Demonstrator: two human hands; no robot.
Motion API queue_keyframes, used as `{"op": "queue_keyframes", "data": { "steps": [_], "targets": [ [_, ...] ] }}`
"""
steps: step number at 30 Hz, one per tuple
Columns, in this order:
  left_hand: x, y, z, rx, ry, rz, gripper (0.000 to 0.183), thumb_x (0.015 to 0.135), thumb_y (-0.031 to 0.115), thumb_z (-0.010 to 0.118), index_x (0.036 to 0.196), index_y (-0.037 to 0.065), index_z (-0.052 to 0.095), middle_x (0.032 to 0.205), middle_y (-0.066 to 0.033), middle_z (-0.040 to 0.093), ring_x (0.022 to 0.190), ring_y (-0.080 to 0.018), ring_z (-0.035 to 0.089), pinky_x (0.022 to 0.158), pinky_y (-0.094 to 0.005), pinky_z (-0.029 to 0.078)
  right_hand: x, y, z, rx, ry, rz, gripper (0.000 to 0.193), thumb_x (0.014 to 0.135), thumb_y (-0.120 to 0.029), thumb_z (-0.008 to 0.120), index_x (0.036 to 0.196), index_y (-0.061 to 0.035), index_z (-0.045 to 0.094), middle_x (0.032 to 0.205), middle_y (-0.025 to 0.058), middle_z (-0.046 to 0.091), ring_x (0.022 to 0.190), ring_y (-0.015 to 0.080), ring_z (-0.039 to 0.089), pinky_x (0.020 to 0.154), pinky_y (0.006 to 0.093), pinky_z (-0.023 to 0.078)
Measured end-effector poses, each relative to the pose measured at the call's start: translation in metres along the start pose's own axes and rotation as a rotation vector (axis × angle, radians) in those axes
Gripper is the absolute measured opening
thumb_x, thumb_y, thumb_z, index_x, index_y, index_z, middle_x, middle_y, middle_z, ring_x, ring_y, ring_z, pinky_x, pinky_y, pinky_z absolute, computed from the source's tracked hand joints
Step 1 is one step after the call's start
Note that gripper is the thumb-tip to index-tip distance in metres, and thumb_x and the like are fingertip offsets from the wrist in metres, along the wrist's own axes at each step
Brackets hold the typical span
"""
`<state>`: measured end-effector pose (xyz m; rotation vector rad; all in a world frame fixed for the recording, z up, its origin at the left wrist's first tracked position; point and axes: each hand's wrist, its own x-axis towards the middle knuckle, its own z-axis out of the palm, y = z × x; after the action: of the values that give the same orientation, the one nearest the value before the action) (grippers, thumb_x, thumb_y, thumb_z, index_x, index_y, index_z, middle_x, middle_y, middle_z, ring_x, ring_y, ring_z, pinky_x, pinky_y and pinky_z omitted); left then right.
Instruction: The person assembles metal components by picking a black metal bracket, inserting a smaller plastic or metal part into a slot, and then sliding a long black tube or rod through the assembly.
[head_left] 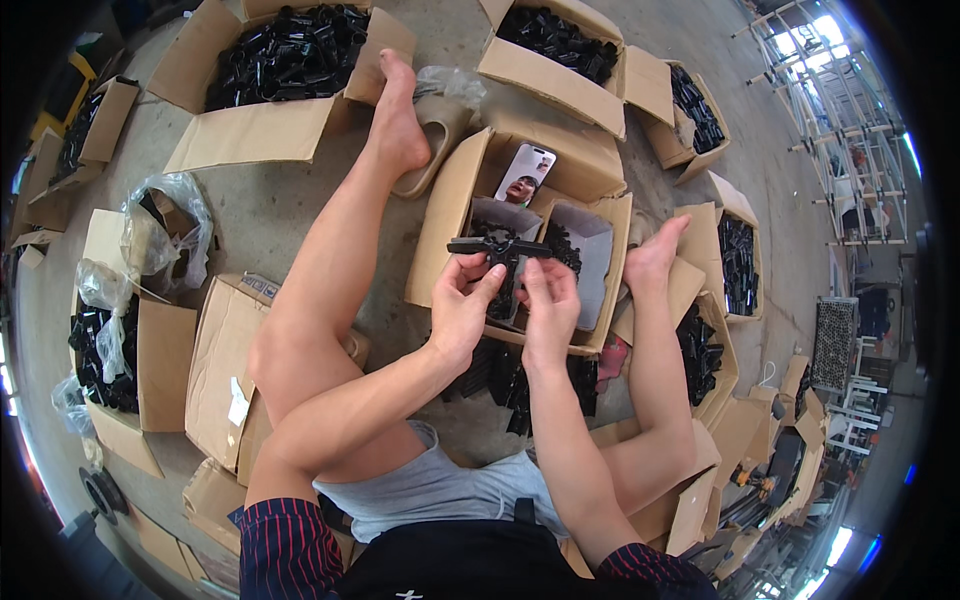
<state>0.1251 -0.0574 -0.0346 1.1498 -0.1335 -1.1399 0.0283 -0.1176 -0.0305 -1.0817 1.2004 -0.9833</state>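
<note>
take the clock face as centred on your hands. your left hand [462,305] is nearly closed, thumb and fingers pinching the black part [500,246] on its 9 o'clock side. your right hand [549,300] is drawn in just as narrowly on the 3 o'clock side; its thumb looks pressed against the part, though you can't tell exactly where the hidden fingertips sit.

the part is raised at 12 o'clock, above the near half of the open cardboard box [445,230]. its crossbar runs roughly from 9 to 3, with a stem pointing towards 6, between your hands.

to handle it well, let the left pinch steady it and make small adjustments with the right thumb. press evenly from both sides so that the bar doesn't twist, and leave the stem uncovered so you can see it. hold it low over the grey tray [600,255] at 2 o'clock and the small black pieces [563,245], so anything slipping probably lands inside. mind the propped phone [527,172] beyond, at 12; a raised bar end could knock it. more black parts [515,385] lie at 6.
</note>
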Motion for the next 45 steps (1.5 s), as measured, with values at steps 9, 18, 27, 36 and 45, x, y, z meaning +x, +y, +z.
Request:
{"op": "queue_keyframes", "data": {
  "steps": [9, 18, 27, 36, 45],
  "targets": [
    [-0.003, 0.006, -0.002, -0.212, -0.269, -0.141, 0.020, 0.102, 0.026, 0.064, 0.103, 0.009, 0.054, 0.102, -0.0001, 0.068, 0.094, -0.0100, 0.063, 0.088, -0.0270, 0.051, -0.005, -0.039, -0.031, 0.142, -0.138, -0.076, 0.034, 0.095, -0.014, 0.073, 0.124, -0.0014, 0.061, 0.106, 0.0058, 0.068, 0.092, 0.0109, 0.063, 0.085, 0.0256, 0.052],
    [0.002, 0.030, 0.006, -0.117, -0.379, -0.129, 0.029, 0.102, 0.022, 0.063, 0.123, 0.005, 0.053, 0.115, -0.0094, 0.071, 0.101, -0.0121, 0.064, 0.093, -0.0313, 0.050, -0.052, -0.039, -0.053, -0.060, -0.092, -0.200, 0.037, 0.090, 0.000, 0.075, 0.123, 0.0019, 0.059, 0.101, 0.0071, 0.069, 0.086, 0.0083, 0.063, 0.076, 0.0212, 0.050],
    [-0.006, 0.017, 0.006, 0.169, -0.533, 0.040, 0.047, 0.105, 0.022, 0.058, 0.144, 0.002, 0.042, 0.114, -0.0065, 0.066, 0.115, -0.0129, 0.060, 0.106, -0.0311, 0.042, -0.065, -0.023, -0.088, -0.124, -0.105, -0.145, 0.042, 0.093, -0.006, 0.073, 0.129, 0.0008, 0.053, 0.106, 0.0108, 0.069, 0.093, 0.0122, 0.065, 0.082, 0.0248, 0.052],
    [0.006, 0.025, 0.001, 0.152, -0.374, 0.126, 0.040, 0.105, 0.021, 0.057, 0.138, 0.002, 0.047, 0.119, -0.0068, 0.062, 0.118, -0.0137, 0.058, 0.108, -0.0315, 0.040, -0.102, 0.066, -0.154, -1.054, -0.124, 0.220, 0.036, 0.087, -0.024, 0.076, 0.115, -0.0033, 0.065, 0.089, 0.0167, 0.073, 0.083, 0.0334, 0.073, 0.076, 0.0428, 0.057],
    [0.004, 0.029, 0.002, 0.092, -0.615, 0.107, 0.034, 0.107, 0.024, 0.053, 0.132, 0.001, 0.050, 0.113, -0.0053, 0.063, 0.111, -0.0132, 0.059, 0.103, -0.0317, 0.043, -0.093, 0.080, -0.147, -1.241, -0.039, 0.219, 0.035, 0.088, -0.013, 0.072, 0.121, -0.0076, 0.060, 0.110, 0.0206, 0.069, 0.103, 0.0433, 0.066, 0.086, 0.0509, 0.053]
  ]
}}
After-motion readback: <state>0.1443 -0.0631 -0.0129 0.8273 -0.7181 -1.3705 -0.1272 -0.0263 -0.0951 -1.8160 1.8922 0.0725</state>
